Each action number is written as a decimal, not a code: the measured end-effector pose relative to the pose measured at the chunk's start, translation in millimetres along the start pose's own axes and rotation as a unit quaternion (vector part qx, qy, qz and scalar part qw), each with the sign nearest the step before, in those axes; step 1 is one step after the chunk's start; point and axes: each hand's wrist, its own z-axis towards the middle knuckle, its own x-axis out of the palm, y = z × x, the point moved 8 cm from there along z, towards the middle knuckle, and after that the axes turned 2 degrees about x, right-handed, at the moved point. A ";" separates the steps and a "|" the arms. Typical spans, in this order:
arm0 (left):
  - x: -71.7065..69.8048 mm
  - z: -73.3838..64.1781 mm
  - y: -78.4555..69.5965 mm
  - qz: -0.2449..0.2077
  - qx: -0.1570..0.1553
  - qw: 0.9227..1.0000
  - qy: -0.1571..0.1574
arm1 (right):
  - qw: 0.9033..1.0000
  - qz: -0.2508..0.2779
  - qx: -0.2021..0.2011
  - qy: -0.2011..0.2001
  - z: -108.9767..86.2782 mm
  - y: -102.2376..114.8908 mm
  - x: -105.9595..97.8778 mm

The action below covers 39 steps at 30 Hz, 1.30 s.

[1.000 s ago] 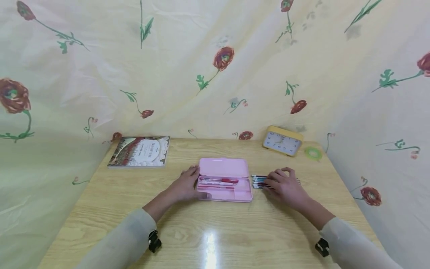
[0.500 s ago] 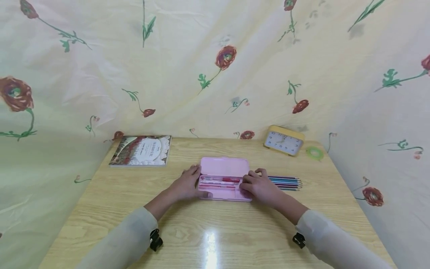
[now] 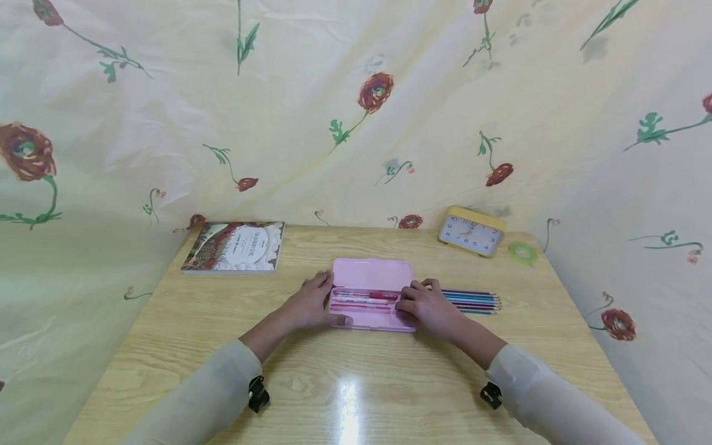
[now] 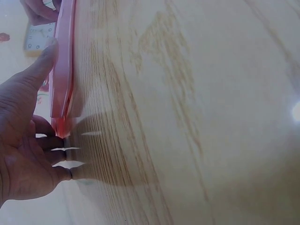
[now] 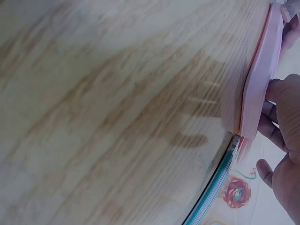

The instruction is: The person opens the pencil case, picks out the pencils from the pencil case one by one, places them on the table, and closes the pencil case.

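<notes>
A pink pencil case (image 3: 372, 272) lies with its lid folded back. It holds several pens, including one with a red grip (image 3: 384, 296). My left hand (image 3: 309, 304) holds the case's left end, thumb at the front edge and fingers along the side and back. My right hand (image 3: 431, 309) grips the right end, its curled fingers and thumb over the small compartment; the palm hides what is under it. In the right wrist view the thumb meets the top of the case wall (image 5: 258, 93). Several pencils (image 3: 473, 301) lie side by side, partly behind the right hand.
A yellow alarm clock (image 3: 471, 232) stands at the back right, beside a green ring (image 3: 523, 251). A book (image 3: 235, 247) lies at the back left. Flowered cloth (image 3: 289, 123) hangs along the back and sides of the wooden table (image 3: 300, 389).
My right hand has moved left from the pencils to the right end of the pencil case, uncovering most of their length. The left hand has stayed on the case.
</notes>
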 end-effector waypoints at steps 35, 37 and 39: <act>-3.5 -1.6 -3.6 0.008 -0.001 1.000 0.008 | 0.994 0.086 0.062 -0.041 13.7 -27.8 -12.6; -4.0 -1.6 -3.3 0.009 -0.004 1.000 0.010 | 0.991 0.088 0.087 -0.046 20.8 -39.9 -12.8; -4.1 -1.3 -2.6 0.008 -0.007 1.000 0.009 | 0.989 0.089 0.112 -0.047 28.7 -50.6 -12.1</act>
